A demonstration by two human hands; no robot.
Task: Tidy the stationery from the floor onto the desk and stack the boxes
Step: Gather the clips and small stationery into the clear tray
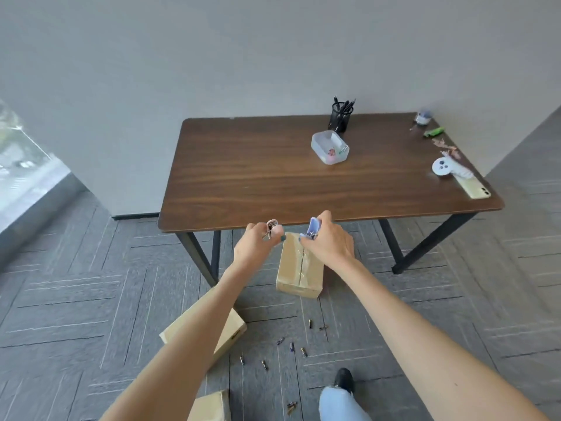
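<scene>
While binder clips (312, 230) are pinched in the curled left hand (261, 243) and right hand (328, 243) at the bench (273, 183) edge, loose clips (292, 347) are left scattered on the floor (91, 299) and the cardboard boxes (299, 270) unstacked.

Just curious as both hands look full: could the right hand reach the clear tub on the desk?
Probably yes: only bare desk lies between the right hand and the clear tub, whose top is open.

Bottom edge is cutting off one box (212, 405) and a leg (340, 404); left forearm (206, 323) is hiding part of another box (235, 329); left hand (258, 247) is part-covering a pale clip (272, 223), right hand (329, 243) a blue clip (312, 228); floor bits (291, 347) are showing too small to name.
</scene>
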